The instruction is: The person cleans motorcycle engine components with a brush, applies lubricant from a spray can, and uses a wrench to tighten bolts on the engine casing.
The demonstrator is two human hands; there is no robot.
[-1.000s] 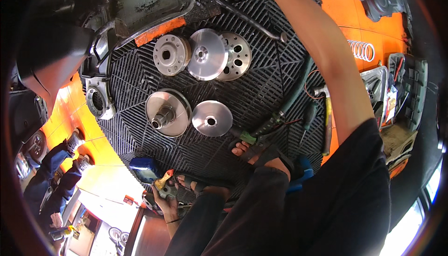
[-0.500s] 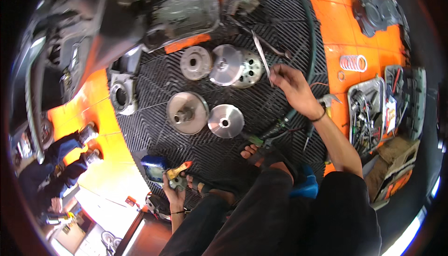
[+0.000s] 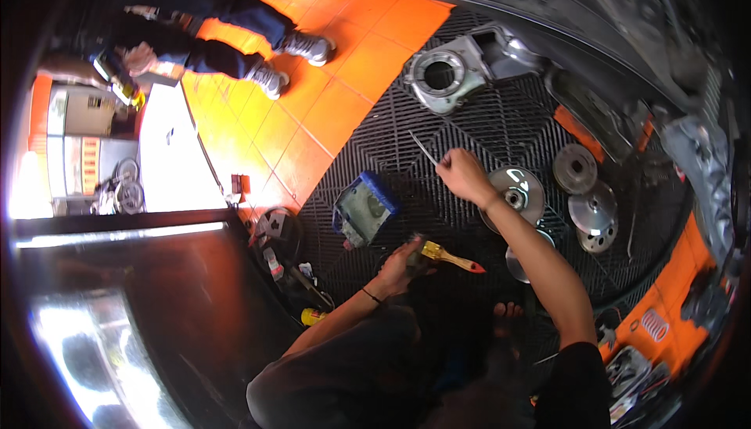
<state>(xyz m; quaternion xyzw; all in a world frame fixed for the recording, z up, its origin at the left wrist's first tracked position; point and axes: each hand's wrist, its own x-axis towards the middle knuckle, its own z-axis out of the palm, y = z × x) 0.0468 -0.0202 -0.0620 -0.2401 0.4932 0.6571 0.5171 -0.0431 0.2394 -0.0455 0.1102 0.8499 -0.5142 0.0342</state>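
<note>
My left hand [image 3: 397, 265] is closed at the bottom centre on a yellow paintbrush [image 3: 454, 259], with a small greyish part partly hidden beside it. My right hand [image 3: 465, 175] grips a thin metal rod [image 3: 423, 145] above the black grid mat [image 3: 344, 163]. A blue-rimmed container [image 3: 365, 208] with murky content lies left of that hand. Under and right of my right forearm are a shafted metal disc [image 3: 526, 189] and a half-hidden smooth disc [image 3: 516, 265]; farther right lie a flanged hub [image 3: 575, 167], a polished disc [image 3: 587, 211] and a holed plate [image 3: 596, 236].
A metal housing [image 3: 452, 93] sits at the top of the mat, beside dark vehicle bodywork [image 3: 610, 61]. Another person's legs [image 3: 250, 18] are on orange tiles [image 3: 313, 108]. A dark cabinet [image 3: 125, 265] fills the lower left. A spring [image 3: 655, 324] and tool trays [image 3: 630, 374] lie lower right.
The view has swung left. My right arm, raised at first, has come down holding the rod and moved toward the blue container; my left hand still holds the brush.
</note>
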